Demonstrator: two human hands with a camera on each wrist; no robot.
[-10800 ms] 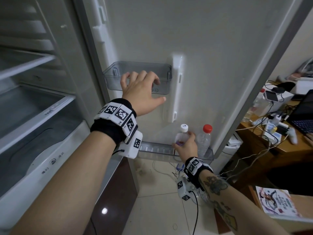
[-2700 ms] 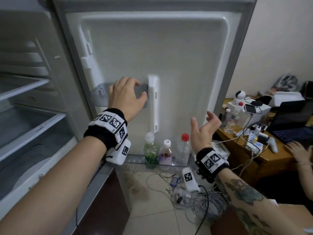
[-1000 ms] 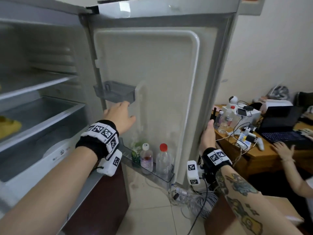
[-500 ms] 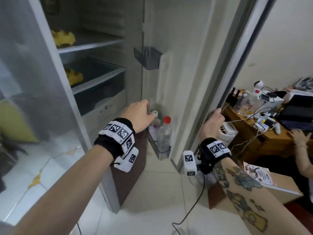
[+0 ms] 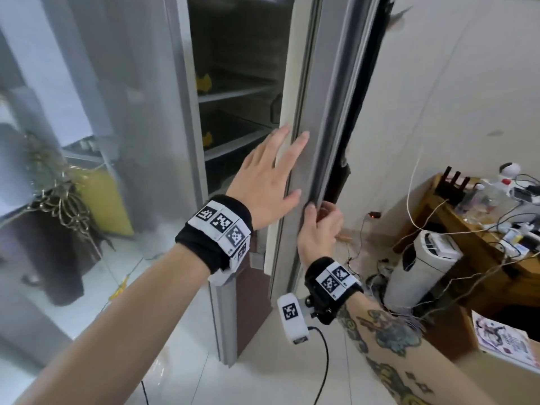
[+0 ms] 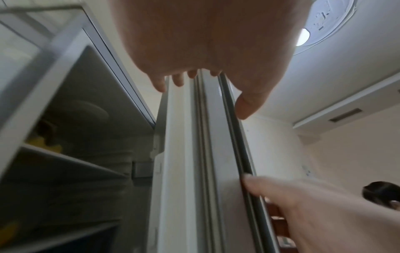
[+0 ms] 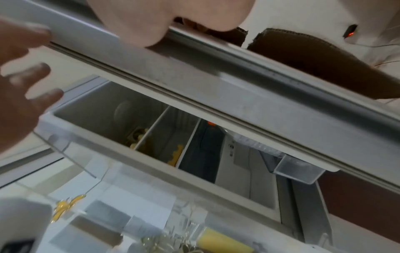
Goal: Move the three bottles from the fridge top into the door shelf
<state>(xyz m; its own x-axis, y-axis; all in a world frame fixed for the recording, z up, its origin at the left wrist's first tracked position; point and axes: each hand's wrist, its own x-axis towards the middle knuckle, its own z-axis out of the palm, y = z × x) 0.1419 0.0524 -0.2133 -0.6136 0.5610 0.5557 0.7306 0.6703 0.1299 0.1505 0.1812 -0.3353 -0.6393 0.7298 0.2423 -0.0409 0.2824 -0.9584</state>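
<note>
The grey fridge door [image 5: 318,112] stands a narrow gap from the fridge body. My left hand [image 5: 268,176] lies with straight, spread fingers against the door's inner edge. Lower down, my right hand [image 5: 318,226] grips the door's outer edge, thumb in front and fingers curled behind it. The head view hides the bottles behind the door. In the right wrist view a clear bottle with a red cap [image 7: 211,123] shows through the gap, standing in the clear door shelf [image 7: 298,171]. The other bottles are hidden.
Yellow items [image 5: 203,83] sit on the fridge's inner shelves. To the right stand a wooden desk [image 5: 455,217] with cables and devices, a white appliance [image 5: 423,267] on the floor, and a box with a magazine [image 5: 502,343]. A cable [image 5: 324,366] trails from my right wrist.
The door has swung from wide open to nearly shut. My left hand left the door bin and now lies flat on the door edge. The bottles have gone out of the head view.
</note>
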